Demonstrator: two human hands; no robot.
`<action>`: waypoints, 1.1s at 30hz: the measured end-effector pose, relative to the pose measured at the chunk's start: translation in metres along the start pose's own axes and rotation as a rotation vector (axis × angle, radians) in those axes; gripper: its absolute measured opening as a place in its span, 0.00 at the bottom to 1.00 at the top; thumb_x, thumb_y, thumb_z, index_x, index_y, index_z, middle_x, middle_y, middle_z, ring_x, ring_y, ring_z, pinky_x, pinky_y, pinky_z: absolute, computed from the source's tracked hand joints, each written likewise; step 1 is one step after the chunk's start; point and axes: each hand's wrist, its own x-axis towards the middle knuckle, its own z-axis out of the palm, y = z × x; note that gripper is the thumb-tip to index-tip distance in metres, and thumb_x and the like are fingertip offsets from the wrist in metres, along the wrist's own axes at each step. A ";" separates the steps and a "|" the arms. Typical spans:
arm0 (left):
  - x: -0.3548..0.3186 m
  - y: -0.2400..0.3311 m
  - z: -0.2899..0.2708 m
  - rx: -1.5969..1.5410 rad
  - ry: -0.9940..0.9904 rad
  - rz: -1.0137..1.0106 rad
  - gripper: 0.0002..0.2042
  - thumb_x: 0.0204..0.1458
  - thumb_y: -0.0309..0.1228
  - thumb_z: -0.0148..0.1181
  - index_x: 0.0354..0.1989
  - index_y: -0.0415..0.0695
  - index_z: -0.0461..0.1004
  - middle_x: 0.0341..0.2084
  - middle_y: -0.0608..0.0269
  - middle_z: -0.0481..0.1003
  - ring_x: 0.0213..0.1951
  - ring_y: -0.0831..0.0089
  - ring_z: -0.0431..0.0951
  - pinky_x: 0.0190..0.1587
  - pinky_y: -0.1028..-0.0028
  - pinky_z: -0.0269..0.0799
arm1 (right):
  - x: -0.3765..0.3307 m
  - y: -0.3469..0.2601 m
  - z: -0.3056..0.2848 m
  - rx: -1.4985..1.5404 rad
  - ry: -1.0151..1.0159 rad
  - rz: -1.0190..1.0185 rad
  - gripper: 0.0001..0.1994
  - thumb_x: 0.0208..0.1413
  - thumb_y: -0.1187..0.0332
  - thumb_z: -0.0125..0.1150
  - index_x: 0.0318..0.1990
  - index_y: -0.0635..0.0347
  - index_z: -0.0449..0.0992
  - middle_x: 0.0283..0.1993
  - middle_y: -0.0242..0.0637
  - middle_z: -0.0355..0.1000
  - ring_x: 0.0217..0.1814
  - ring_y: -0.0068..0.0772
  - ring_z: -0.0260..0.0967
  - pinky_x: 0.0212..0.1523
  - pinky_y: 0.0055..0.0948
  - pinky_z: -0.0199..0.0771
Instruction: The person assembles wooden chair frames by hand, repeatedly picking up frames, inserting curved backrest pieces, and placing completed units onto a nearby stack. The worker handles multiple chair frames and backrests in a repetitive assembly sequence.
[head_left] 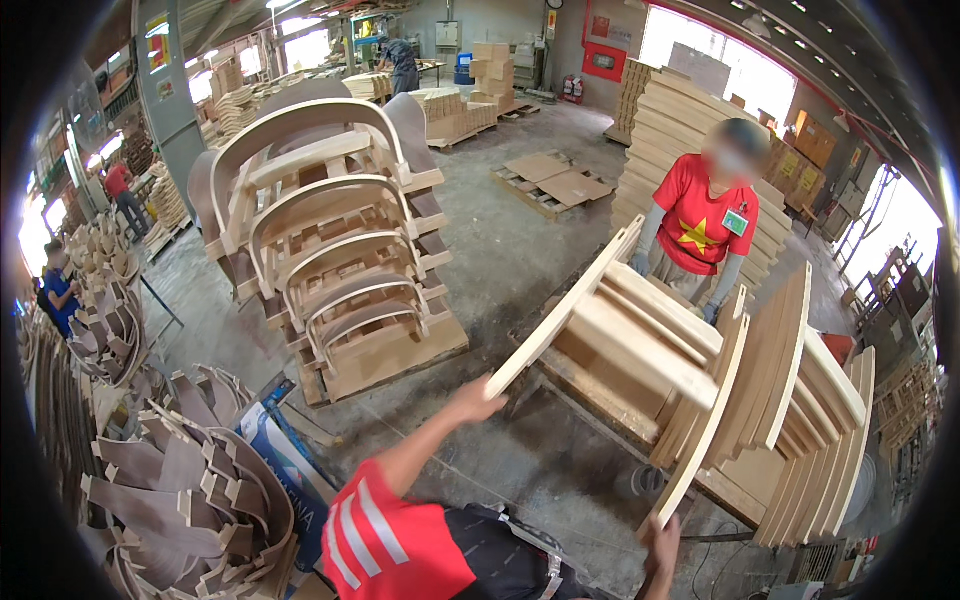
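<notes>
A: Obs. 1, hands. Left hand (474, 401) is closed on the lower end of a pale wooden frame (600, 320), smooth curved rails joined by flat cross-slats. Right hand (660, 538) grips the tip of the frame's other rail at the bottom edge of view.

B: Position of the frame?

A: Tilted, held over the wooden pallet (600, 405), just beside a row of curved wooden panels (800, 400) standing on edge. A co-worker in a red shirt (700, 225) holds the far end with gloved hands; a small green badge sits on the chest.

B: Surroundings?

A: Nested arched wooden frames (335, 250) stacked left of centre; dark bent veneer pieces (180, 480) lower left beside a blue-and-white carton (285, 455). Flat cardboard sheets (555, 180) lie on rough grey concrete. Red rectangular sign (604, 60) on the far wall.
</notes>
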 end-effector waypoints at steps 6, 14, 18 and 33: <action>-0.005 -0.010 -0.029 -0.434 -0.303 -0.222 0.24 0.56 0.46 0.72 0.51 0.39 0.76 0.31 0.65 0.78 0.24 0.78 0.73 0.31 0.72 0.73 | 0.011 -0.020 0.010 0.247 -0.100 0.257 0.16 0.64 0.63 0.67 0.51 0.61 0.70 0.30 0.34 0.70 0.28 0.34 0.75 0.28 0.35 0.77; 0.034 0.033 -0.005 -0.314 -0.173 -0.261 0.20 0.51 0.42 0.68 0.41 0.36 0.80 0.23 0.59 0.79 0.22 0.71 0.79 0.28 0.67 0.74 | 0.040 -0.033 0.023 -0.024 0.182 0.065 0.12 0.59 0.72 0.69 0.44 0.59 0.71 0.28 0.29 0.69 0.24 0.27 0.69 0.23 0.34 0.71; -0.027 0.015 0.003 -0.487 -0.051 -0.324 0.14 0.56 0.36 0.70 0.41 0.36 0.80 0.24 0.63 0.79 0.22 0.77 0.77 0.25 0.72 0.74 | -0.016 -0.024 0.020 -0.083 0.281 -0.027 0.15 0.56 0.71 0.71 0.47 0.63 0.72 0.32 0.31 0.72 0.32 0.24 0.70 0.33 0.30 0.73; -0.222 0.037 0.055 -0.531 -0.149 -0.027 0.11 0.57 0.33 0.68 0.37 0.36 0.77 0.24 0.65 0.76 0.24 0.78 0.76 0.27 0.73 0.75 | -0.333 0.044 -0.053 -0.143 0.752 -0.047 0.25 0.52 0.69 0.73 0.57 0.65 0.74 0.37 0.37 0.77 0.38 0.27 0.75 0.44 0.32 0.77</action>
